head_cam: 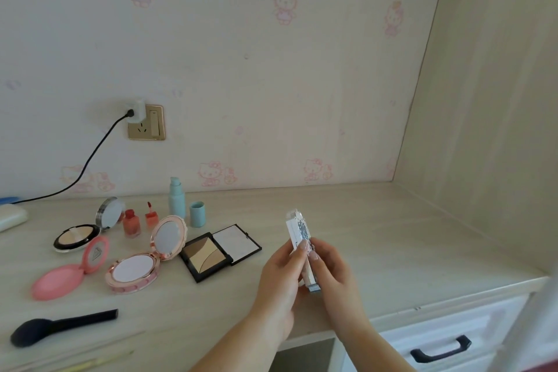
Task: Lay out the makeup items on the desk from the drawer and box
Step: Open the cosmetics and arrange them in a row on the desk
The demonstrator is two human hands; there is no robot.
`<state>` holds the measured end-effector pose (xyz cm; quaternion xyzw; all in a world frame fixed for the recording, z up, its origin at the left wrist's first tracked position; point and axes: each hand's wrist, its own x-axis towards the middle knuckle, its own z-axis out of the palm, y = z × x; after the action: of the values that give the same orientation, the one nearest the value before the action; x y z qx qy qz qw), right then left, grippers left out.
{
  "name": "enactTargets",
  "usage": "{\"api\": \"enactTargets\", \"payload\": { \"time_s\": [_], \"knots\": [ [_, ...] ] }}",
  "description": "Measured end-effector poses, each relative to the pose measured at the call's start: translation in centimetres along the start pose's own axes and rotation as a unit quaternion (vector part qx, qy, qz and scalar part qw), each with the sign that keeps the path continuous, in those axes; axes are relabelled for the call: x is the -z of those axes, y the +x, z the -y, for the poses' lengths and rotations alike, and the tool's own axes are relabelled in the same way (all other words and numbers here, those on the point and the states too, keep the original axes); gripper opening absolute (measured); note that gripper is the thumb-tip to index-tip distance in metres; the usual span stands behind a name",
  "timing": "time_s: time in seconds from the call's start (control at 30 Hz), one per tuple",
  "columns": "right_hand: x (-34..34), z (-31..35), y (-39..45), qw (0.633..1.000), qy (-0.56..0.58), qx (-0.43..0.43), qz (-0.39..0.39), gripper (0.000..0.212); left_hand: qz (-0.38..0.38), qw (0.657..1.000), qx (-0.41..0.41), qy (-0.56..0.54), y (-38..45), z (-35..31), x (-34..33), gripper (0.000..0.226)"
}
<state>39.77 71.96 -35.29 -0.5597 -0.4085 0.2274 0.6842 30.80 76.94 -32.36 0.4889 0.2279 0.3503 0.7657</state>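
Surface: pale wood-grain desk.
Left, far: open compacts, red bottles, teal pump bottle, teal cap.
Centre: open black palette.
Left, near: black brush.

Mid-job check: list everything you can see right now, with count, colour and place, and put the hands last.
Open compacts: 3; black-rimmed far left, pink in front of it, rose-gold beside the pink one.
Open black palette: 1, beige shades, right of the compacts.
Red bottles: 2, and, behind the compacts.
Pale blue pump bottle: 1, near the wall.
Pale blue cap: 1, right of the pump bottle.
Black brush: 1, front left of the desk.
Gold wall socket: 1, black cable plugged in.
White drawer: 1, black handle, lower right.
Silver-white glittery box: 1, held above the desk.
Hands: left and right, both gripping the box.
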Motion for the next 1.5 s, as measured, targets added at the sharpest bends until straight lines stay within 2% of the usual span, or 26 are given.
{"api": "enactTargets", "payload": {
  "time_s": [0.23, 0.43, 0.47, 0.53, 0.7, 0.83, 1.07, 1.27, 1.37, 1.43, 1.5],
  "knots": [
    [0.0, -0.4, 0.0, 0.998, -0.055, 0.005, 0.032, 0.039, 0.020, 0.997, 0.058, -0.049, 0.4, -0.2, 1.2, 0.022],
    [0.0, -0.7, 0.1, 0.998, -0.067, 0.007, 0.007, 0.027, 0.030, 0.996, 0.064, -0.048, 0.6, 0.0, 1.4, 0.035],
    [0.1, -0.8, 0.2, 0.999, -0.049, -0.008, -0.020, 0.027, 0.022, 0.996, 0.069, -0.055, 0.7, 0.0, 1.4, 0.035],
    [0.4, -0.8, 0.6, 0.996, -0.011, -0.050, -0.072, 0.039, -0.003, 0.994, 0.079, -0.074, 1.0, 0.0, 1.3, 0.031],
    [1.8, -0.5, 2.4, 0.992, -0.023, -0.098, -0.078, 0.040, -0.053, 0.989, 0.104, -0.087, 2.1, 0.0, 1.9, 0.031],
    [2.5, 0.0, 5.3, 0.984, 0.019, -0.154, -0.090, 0.033, -0.081, 0.983, 0.120, -0.114, 3.2, -0.2, 2.1, 0.025],
    [2.3, 0.1, 9.8, 0.978, -0.039, -0.176, -0.104, 0.031, -0.114, 0.986, 0.083, -0.084, 4.1, -0.6, 2.6, 0.020],
    [0.8, -1.1, 11.4, 0.970, -0.101, -0.201, -0.089, 0.034, -0.095, 0.992, 0.079, 0.003, 3.6, 0.2, 2.6, 0.016],
    [0.7, -2.0, 12.1, 0.963, -0.166, -0.192, -0.091, 0.046, -0.065, 0.994, 0.073, 0.048, 3.3, 0.2, 2.5, 0.046],
    [0.8, -2.3, 12.4, 0.961, -0.186, -0.185, -0.093, 0.054, -0.047, 0.994, 0.077, 0.067, 3.5, 0.2, 2.8, 0.048],
    [0.9, -2.4, 12.7, 0.957, -0.207, -0.180, -0.096, 0.055, -0.030, 0.991, 0.092, 0.091, 4.1, 0.1, 3.0, 0.062]
  ]
}}
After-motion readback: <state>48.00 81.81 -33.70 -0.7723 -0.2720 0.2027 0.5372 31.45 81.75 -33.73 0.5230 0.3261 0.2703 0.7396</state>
